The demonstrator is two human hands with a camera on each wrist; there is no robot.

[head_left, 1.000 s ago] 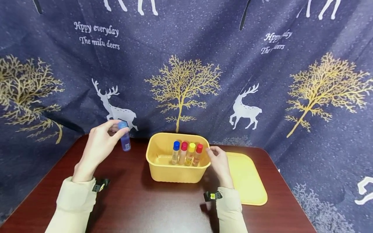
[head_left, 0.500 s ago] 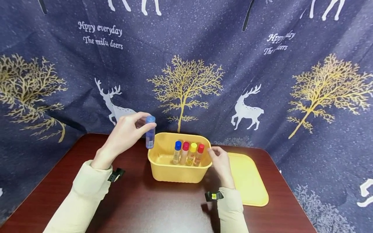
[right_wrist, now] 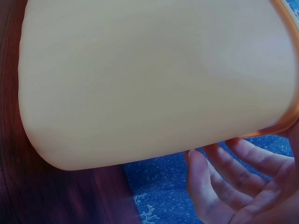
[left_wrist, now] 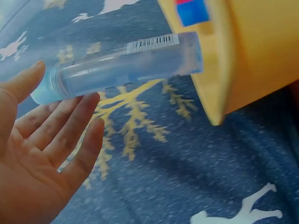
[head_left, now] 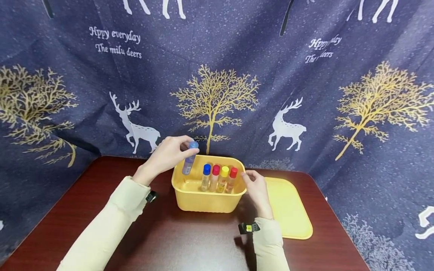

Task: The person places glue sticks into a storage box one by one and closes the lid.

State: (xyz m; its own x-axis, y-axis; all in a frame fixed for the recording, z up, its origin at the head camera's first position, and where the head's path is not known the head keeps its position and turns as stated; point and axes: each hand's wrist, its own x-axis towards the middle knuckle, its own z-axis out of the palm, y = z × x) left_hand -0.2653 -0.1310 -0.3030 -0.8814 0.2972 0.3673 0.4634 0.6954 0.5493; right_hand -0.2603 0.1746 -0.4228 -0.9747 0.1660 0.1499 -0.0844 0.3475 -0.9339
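Pinching translucent bottle [left_wrist: 117, 70] (smooth, cylindrical)

From the head, the tabletop [head_left: 196, 241] and patterned cloth [head_left: 152, 79] are viewed forward and downward. From the left wrist, the blue bottle [left_wrist: 126, 67] is seen close up; from the right wrist, the frame is mostly filled by the yellow box [right_wrist: 149, 88], shared by all three.
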